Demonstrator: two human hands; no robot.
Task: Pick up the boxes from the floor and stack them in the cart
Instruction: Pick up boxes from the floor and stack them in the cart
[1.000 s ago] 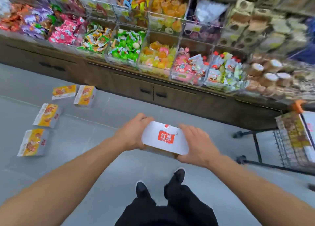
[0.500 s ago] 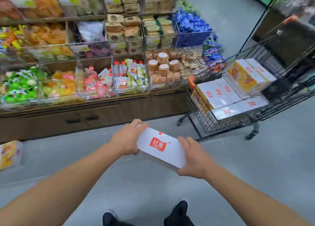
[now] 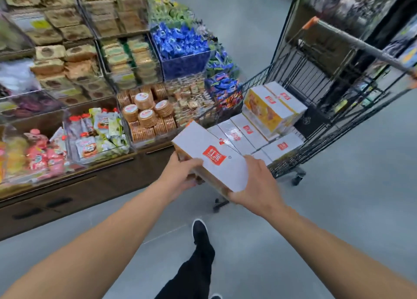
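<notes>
Hands [image 3: 225, 179] grip box [image 3: 209, 156] between them, beside cart [image 3: 338, 109].

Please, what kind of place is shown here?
Most likely a food shop or supermarket: shelves full of packaged snacks, a wire cart with boxes inside, and both hands carrying a box.

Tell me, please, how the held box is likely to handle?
Probably stiff: the box keeps flat faces between both hands. Its glossy wrap may be slippery. Flat sides should stack steadily in the cart.
</notes>
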